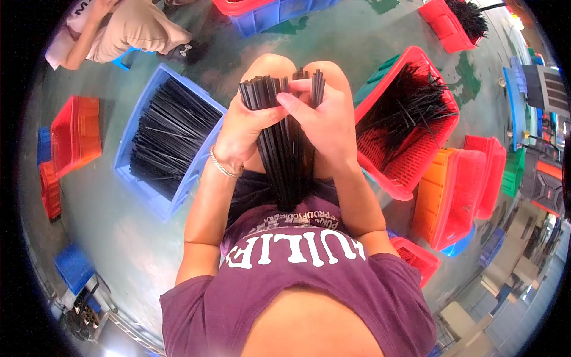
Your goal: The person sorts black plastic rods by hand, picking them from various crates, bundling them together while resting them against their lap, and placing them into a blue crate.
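Note:
A thick bundle of thin black rods (278, 157) stands between my thighs, its lower ends against my lap. My left hand (241, 125) is closed around the bundle near its upper ends, which look roughly level. A few separate black rods (318, 88) stick up between the fingers of my right hand (332, 122). The right thumb lies against the bundle, beside the left thumb. Some rods behind the right fingers are hidden. On my left, a light blue crate (156, 205) is full of similar rods lying lengthwise. At my right, a red basket (397, 178) holds a looser, messier pile.
An orange bin (433, 196) and a red bin (491, 178) stand beyond the basket. Far left is another red bin (74, 134). Ahead are a blue crate (267, 19) and a red basket of black pieces (443, 27). Another person (134, 33) sits at the upper left.

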{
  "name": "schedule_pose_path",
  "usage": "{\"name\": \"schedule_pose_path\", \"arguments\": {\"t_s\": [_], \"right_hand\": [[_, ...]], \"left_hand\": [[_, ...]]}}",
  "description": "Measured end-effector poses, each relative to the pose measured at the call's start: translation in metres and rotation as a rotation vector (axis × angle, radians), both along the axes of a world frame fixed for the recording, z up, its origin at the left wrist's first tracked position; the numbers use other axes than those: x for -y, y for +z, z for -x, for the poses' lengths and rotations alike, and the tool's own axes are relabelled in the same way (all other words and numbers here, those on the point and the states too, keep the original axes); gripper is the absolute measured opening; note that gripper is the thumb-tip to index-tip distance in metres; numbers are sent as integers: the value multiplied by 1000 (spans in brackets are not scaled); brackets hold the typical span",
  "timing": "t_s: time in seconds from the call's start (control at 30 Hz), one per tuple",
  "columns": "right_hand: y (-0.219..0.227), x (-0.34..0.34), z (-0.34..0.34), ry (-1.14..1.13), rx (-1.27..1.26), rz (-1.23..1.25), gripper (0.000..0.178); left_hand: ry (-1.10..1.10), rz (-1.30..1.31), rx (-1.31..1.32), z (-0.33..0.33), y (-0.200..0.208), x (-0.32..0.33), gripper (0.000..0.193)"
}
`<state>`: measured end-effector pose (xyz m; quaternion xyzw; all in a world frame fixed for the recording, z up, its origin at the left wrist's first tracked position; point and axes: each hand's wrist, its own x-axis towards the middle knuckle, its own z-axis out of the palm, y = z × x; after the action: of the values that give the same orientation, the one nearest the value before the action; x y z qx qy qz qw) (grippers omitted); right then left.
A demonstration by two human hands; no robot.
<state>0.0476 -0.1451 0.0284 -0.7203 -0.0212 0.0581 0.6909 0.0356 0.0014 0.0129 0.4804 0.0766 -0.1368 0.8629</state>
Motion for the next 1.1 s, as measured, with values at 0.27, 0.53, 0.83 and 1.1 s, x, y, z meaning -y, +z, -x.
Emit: {"name": "schedule_pose_path", "arguments": {"t_s": [0.27, 0.53, 0.83, 1.1], "right_hand": [[-3, 3, -4, -49, 60, 204, 20], [13, -1, 12, -58, 78, 44, 18], [5, -3, 0, -14, 87, 163, 21], [-4, 7, -7, 48, -177, -219, 16]], "left_hand": [[26, -118, -37, -2, -6, 0, 37], [69, -136, -54, -1, -8, 0, 33], [45, -113, 4, -4, 2, 5, 39], [-86, -191, 184, -7, 8, 9, 44]]}}
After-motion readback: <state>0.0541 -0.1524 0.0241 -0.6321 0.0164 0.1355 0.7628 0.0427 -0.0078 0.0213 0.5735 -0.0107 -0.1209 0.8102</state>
